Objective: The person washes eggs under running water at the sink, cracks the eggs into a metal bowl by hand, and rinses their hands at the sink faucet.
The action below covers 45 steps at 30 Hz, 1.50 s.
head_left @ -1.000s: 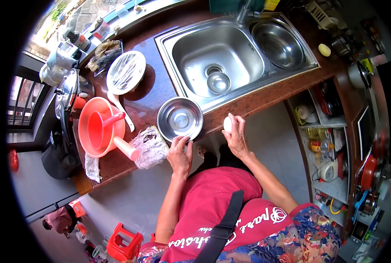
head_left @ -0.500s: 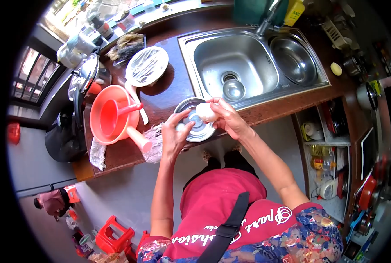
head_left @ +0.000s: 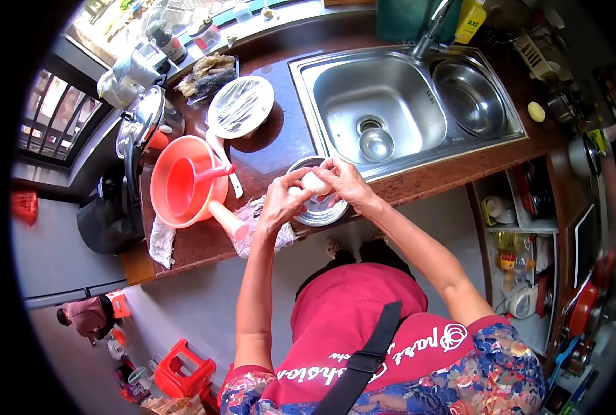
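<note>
A white egg [head_left: 315, 183] is held between both hands just above a round metal bowl [head_left: 320, 214] at the counter's front edge. My right hand [head_left: 348, 183] is closed round the egg's right side. From the left, the fingertips of my left hand [head_left: 281, 202] press against it. Another small white piece [head_left: 295, 191] shows by the left fingers; I cannot tell whether it is shell or a second egg. The hands cover much of the bowl's inside.
Left of the hands are an orange basin [head_left: 158, 181] with a red dipper [head_left: 181, 192], a crumpled cloth [head_left: 250, 238] and a plastic-wrapped white bowl [head_left: 242, 105]. Behind lies a steel sink [head_left: 349, 90] with a small metal bowl [head_left: 376, 145] inside. A pressure cooker [head_left: 144, 121] stands far left.
My left hand has come right and closed in on the egg, its fingertips now touching it. The egg sits slightly lower and further left. The camera view has shifted a little.
</note>
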Each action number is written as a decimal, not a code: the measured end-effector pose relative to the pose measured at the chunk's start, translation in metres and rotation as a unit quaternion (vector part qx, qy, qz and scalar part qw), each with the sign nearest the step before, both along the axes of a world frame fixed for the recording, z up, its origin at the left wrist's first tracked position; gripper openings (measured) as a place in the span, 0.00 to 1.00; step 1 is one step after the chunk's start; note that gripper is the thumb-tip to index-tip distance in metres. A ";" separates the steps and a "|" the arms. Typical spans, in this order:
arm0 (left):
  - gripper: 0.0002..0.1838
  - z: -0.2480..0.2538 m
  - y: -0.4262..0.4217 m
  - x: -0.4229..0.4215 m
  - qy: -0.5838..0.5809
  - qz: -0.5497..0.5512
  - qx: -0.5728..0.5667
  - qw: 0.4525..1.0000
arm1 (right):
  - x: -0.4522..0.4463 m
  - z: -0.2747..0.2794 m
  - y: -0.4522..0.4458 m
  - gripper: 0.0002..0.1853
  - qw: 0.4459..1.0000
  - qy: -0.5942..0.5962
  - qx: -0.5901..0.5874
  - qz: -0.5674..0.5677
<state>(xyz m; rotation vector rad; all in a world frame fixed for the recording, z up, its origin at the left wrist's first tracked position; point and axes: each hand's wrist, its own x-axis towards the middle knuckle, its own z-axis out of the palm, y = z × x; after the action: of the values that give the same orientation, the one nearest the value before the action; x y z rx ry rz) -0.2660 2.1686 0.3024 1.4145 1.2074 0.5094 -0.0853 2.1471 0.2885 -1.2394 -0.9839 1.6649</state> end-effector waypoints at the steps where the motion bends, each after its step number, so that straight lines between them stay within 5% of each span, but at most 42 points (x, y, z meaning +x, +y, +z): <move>1: 0.27 0.000 0.000 0.001 0.012 0.002 0.001 1.000 | 0.001 0.000 0.000 0.20 1.000 -0.003 0.000 0.003; 9: 0.27 -0.003 0.001 0.006 0.108 0.025 0.039 0.993 | 0.007 0.003 0.002 0.20 0.999 -0.004 -0.036 0.033; 19: 0.26 -0.013 -0.001 0.012 0.187 0.050 0.053 0.980 | -0.001 -0.027 -0.005 0.26 0.958 -0.216 0.187 0.033; 32: 0.23 -0.003 0.000 0.015 0.185 0.018 0.029 0.982 | -0.001 -0.018 -0.003 0.16 0.977 -0.178 0.117 -0.004; 35: 0.22 -0.008 0.002 0.017 0.192 0.027 0.047 0.980 | -0.003 -0.006 -0.001 0.18 0.957 -0.254 0.137 -0.008; 45: 0.21 -0.016 0.005 0.009 0.154 0.017 0.054 0.986 | 0.004 -0.011 0.004 0.20 0.971 -0.213 0.108 0.008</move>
<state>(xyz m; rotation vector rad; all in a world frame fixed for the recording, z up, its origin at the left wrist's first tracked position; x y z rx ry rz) -0.2566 2.1737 0.2859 1.6093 1.4703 0.3932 -0.0814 2.1508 0.2775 -1.4722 -1.3956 1.2821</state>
